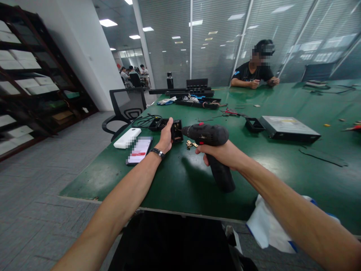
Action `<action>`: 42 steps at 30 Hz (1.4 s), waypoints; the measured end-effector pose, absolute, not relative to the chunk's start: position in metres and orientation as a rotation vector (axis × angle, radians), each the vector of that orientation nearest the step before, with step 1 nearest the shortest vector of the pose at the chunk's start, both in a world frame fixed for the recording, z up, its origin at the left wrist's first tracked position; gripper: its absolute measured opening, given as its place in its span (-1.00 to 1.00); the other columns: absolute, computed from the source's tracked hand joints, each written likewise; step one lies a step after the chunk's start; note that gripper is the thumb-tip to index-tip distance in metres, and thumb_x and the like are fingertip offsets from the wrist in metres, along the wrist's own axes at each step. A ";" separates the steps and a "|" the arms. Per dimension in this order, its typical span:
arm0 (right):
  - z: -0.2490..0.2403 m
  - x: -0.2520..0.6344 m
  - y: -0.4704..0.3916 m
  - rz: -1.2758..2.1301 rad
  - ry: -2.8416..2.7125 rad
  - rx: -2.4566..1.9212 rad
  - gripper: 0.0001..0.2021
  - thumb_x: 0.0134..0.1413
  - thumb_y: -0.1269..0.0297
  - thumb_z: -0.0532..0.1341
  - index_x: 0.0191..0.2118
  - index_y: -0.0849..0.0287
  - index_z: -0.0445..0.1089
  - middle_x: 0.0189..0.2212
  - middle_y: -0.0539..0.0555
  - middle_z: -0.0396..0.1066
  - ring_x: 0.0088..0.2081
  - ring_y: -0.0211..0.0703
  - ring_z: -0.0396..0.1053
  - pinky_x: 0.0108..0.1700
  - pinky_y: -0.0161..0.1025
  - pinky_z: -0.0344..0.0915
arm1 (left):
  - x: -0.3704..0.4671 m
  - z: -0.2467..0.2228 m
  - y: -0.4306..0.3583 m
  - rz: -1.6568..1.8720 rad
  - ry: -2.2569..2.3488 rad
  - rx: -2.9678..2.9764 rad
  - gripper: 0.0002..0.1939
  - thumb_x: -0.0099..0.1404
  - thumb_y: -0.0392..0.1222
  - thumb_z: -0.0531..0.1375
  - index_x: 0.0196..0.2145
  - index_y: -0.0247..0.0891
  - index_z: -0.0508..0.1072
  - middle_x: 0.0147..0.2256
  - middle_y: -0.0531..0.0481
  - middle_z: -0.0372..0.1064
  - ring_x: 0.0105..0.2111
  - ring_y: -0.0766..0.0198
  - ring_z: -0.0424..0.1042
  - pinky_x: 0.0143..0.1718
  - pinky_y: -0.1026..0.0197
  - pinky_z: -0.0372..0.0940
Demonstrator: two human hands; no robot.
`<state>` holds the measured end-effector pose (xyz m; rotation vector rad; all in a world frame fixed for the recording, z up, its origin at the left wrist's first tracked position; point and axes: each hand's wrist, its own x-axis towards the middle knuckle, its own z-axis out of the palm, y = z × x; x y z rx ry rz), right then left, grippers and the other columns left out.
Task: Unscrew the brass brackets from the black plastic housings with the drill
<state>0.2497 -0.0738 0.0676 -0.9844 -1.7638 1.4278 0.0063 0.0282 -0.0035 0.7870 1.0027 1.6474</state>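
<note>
My left hand (166, 138), with a dark band at the wrist, is closed round a small black box (177, 131) that stands tilted with its open side toward the drill. In my right hand (217, 152) is a black cordless drill (207, 133), its tip pointing left at the inside of the box. Whether the tip touches anything in there cannot be made out. Several small brass pieces (188, 144) lie on the green table (169, 188) just below the drill's nose. Behind my left hand sits another black box (154, 124) beside a coiled black cable (141, 121).
A phone (139, 150) and a white device (127, 138) lie at left. Farther back is a black tray (197, 102) of parts. At right are a metal drive (290, 128) and a black frame (254, 125). A white cloth (267, 226) hangs near my right forearm. Another person (254, 71) sits across.
</note>
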 end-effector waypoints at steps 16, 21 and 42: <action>0.070 0.249 -0.074 1.572 -1.528 -0.984 -0.82 -0.06 0.21 0.42 -0.32 0.14 0.52 -0.53 0.05 0.55 -0.60 -0.18 0.41 -0.62 -0.29 0.32 | 0.007 0.000 0.024 1.641 0.985 0.770 -0.44 0.43 0.36 0.32 -0.08 -0.25 0.64 -0.20 -0.15 0.70 -0.18 0.08 0.71 -0.15 0.13 0.61; 0.067 0.248 -0.075 1.528 -1.630 -0.991 -0.89 -0.06 0.31 0.44 -0.43 0.13 0.51 -0.69 0.01 0.44 -0.64 -0.18 0.38 -0.60 -0.30 0.30 | 0.009 0.000 0.026 1.642 1.007 0.767 -0.46 0.40 0.35 0.37 -0.12 -0.24 0.63 -0.20 -0.18 0.70 -0.16 0.05 0.71 -0.12 0.09 0.62; 0.065 0.244 -0.080 1.391 -1.784 -0.950 -0.84 0.01 0.36 0.40 -0.49 0.10 0.44 -0.68 0.01 0.46 -0.64 -0.20 0.38 -0.56 -0.30 0.31 | 0.006 -0.001 0.027 1.604 0.979 0.799 -0.47 0.44 0.34 0.33 -0.17 -0.25 0.63 -0.21 -0.21 0.71 -0.11 -0.05 0.71 -0.09 0.02 0.63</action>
